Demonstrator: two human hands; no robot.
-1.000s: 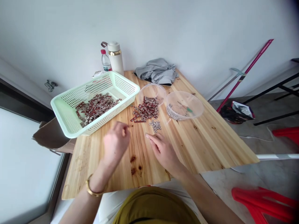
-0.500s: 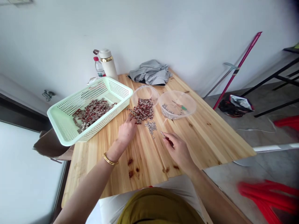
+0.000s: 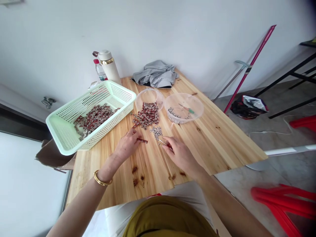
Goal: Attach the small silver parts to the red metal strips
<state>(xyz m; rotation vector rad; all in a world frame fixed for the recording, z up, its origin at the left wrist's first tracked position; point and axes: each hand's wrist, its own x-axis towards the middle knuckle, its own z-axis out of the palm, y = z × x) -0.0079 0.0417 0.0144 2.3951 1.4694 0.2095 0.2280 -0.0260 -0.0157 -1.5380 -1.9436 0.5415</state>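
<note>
My left hand [image 3: 128, 142] pinches a small reddish-brown strip [image 3: 142, 140] with metal spots, held over the table left of a scatter of small silver metal pieces [image 3: 156, 132]. My right hand [image 3: 179, 152] is closed around a thin metal-tipped tool [image 3: 162, 142]; its tip points left, close to the near edge of those silver pieces. Most of the tool is hidden by the fingers. Behind the silver pieces lies a heap of similar reddish-brown strips [image 3: 146, 117], partly spilling from a clear round tub [image 3: 160, 96] that seems tipped on its side.
On the left a pale green basket [image 3: 108, 126] holds many strips. A clear tub [image 3: 197, 107] at right contains silver pieces and a green-handled tool [image 3: 189, 110]. Farther back are grey cloth [image 3: 156, 74], a white flask [image 3: 111, 69] and a bottle [image 3: 100, 70]. A red stool [image 3: 274, 197] stands right.
My left hand has drawn back from the heap toward me, a strip now showing in its fingers. My right hand has moved left, bringing the tool's tip to the silver pieces.
</note>
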